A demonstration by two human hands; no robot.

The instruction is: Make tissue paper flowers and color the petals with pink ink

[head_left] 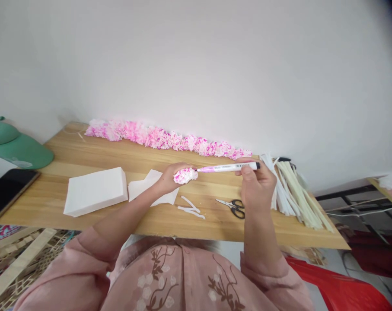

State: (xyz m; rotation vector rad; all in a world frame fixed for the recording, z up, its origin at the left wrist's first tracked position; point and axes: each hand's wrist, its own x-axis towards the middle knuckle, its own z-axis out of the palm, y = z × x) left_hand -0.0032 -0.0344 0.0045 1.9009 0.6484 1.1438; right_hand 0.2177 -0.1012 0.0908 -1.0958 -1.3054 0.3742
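My left hand (170, 178) is closed around a white paper flower (186, 176) with magenta marks on its ruffled petals. Its stem, if there is one, is hidden by the fingers. In my right hand (256, 179) is a white marker pen (226, 167), held level and pointing left. The pen's tip meets or almost meets the right edge of the flower. Below the flower lie thin white paper strips (191, 209). Black-handled scissors (233, 207) rest on the table just left of my right wrist.
Pink and white ruffled flowers (163, 139) form a long row along the wall. A white block-like pack (95, 191) and white sheets (147, 186) lie left on the wooden table (211, 226). Bundled pale strips (296, 194) lie right. A phone (11, 188) and green cap (17, 144) sit far left.
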